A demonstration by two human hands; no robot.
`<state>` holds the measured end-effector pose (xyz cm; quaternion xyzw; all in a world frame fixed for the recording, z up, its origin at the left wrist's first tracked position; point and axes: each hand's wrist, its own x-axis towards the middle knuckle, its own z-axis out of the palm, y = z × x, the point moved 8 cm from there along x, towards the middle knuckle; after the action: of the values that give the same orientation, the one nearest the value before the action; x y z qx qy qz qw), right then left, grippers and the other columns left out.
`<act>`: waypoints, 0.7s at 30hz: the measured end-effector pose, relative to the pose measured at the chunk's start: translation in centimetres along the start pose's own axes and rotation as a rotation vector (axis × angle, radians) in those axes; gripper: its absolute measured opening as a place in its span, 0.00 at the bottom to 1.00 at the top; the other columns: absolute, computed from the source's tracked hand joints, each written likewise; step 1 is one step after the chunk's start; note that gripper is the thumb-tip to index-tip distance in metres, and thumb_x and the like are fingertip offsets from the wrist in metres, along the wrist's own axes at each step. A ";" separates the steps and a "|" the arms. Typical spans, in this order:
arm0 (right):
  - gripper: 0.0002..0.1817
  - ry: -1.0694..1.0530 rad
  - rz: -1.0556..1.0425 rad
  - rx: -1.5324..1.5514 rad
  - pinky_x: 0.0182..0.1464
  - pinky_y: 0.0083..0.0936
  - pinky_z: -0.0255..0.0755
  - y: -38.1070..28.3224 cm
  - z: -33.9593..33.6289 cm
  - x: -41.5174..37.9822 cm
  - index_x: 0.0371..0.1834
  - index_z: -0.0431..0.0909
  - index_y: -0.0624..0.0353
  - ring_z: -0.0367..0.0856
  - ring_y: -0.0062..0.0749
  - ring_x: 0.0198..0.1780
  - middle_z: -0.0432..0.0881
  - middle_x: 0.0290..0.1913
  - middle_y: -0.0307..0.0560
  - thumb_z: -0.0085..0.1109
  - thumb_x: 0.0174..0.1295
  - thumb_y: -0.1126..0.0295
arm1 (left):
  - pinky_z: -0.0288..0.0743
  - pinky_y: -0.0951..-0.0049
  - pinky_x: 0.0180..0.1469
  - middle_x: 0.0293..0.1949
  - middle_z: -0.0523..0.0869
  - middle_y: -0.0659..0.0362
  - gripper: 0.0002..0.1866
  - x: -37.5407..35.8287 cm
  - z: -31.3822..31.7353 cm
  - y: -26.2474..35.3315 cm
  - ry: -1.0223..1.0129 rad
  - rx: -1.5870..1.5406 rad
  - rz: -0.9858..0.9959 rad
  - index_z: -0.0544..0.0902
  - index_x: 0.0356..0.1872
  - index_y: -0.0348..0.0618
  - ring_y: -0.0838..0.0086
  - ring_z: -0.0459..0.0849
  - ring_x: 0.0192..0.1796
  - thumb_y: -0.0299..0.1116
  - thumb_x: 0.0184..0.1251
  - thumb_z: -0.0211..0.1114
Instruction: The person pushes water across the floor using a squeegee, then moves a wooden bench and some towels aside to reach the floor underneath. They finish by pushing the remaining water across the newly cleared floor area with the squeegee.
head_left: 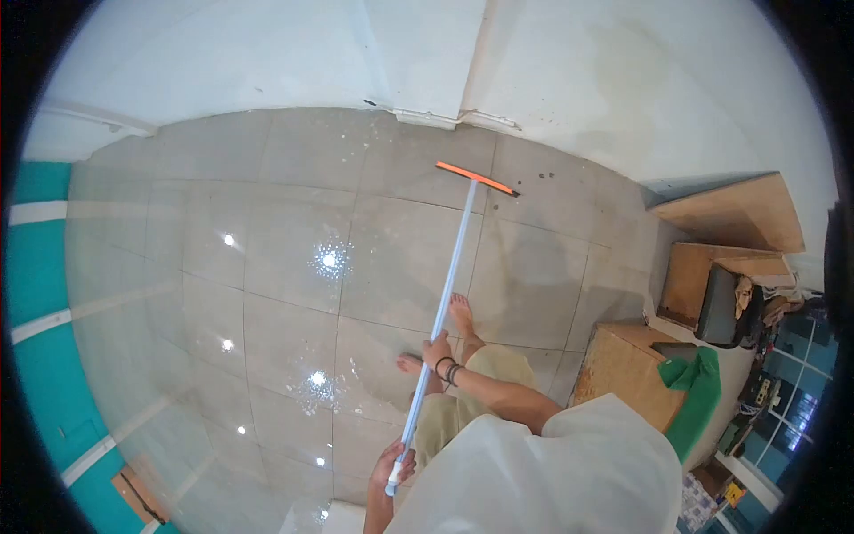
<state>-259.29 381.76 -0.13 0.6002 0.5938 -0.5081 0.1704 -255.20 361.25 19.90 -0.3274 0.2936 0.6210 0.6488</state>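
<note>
A long pale-blue pole [457, 254] slants up the view to an orange squeegee head [455, 169], which rests on the tiled floor near the wall. My right hand [436, 349], with dark bands at the wrist, is wrapped round the pole's lower half. Lower down, my left hand [391, 465] grips the pole close to its white end piece [393, 478]. Both of my bare feet stand on the tiles just beyond my right hand, one on each side of the pole. Small dark specks lie to the right of the squeegee head.
White walls [551, 80] border the floor [294, 222] at the top. Wooden boxes [627, 369], a leaning board [743, 214] and a green cloth [698, 383] are at the right. Teal panels [40, 276] line the left. Several bright reflections and wet-looking spots show on the tiles.
</note>
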 end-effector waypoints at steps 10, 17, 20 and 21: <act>0.22 0.070 -0.255 -0.135 0.34 0.43 0.71 -10.9 4.8 10.7 0.43 0.52 0.68 0.75 0.57 0.32 0.74 0.31 0.67 0.46 0.52 0.65 | 0.54 0.83 0.07 0.15 0.65 0.63 0.10 12.1 -7.1 6.6 -0.185 -0.134 0.110 0.63 0.29 0.46 0.80 0.60 0.09 0.41 0.63 0.47; 0.21 -0.005 -0.119 0.007 0.31 0.38 0.73 -14.5 6.9 9.0 0.44 0.53 0.68 0.77 0.53 0.31 0.75 0.30 0.65 0.46 0.53 0.66 | 0.56 0.85 0.07 0.17 0.64 0.63 0.25 10.8 -9.7 10.9 -0.198 -0.146 0.100 0.53 0.60 0.48 0.82 0.61 0.10 0.41 0.63 0.46; 0.20 0.041 -0.104 -0.033 0.30 0.35 0.75 -11.4 10.7 8.3 0.43 0.53 0.68 0.77 0.50 0.30 0.75 0.30 0.64 0.46 0.53 0.68 | 0.56 0.84 0.07 0.16 0.64 0.63 0.24 5.6 -7.5 11.7 -0.209 -0.126 0.132 0.55 0.59 0.47 0.82 0.61 0.10 0.39 0.63 0.46; 0.19 0.010 -0.059 0.008 0.31 0.35 0.75 -9.9 12.2 6.2 0.43 0.53 0.68 0.78 0.49 0.32 0.75 0.31 0.64 0.46 0.53 0.68 | 0.56 0.84 0.07 0.16 0.64 0.63 0.24 3.3 -8.7 10.8 -0.169 -0.147 0.121 0.55 0.59 0.47 0.82 0.61 0.10 0.39 0.63 0.46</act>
<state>-274.39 377.61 -6.38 0.5858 0.6100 -0.5122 0.1498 -265.53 356.51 11.34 -0.3025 0.2107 0.7043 0.6067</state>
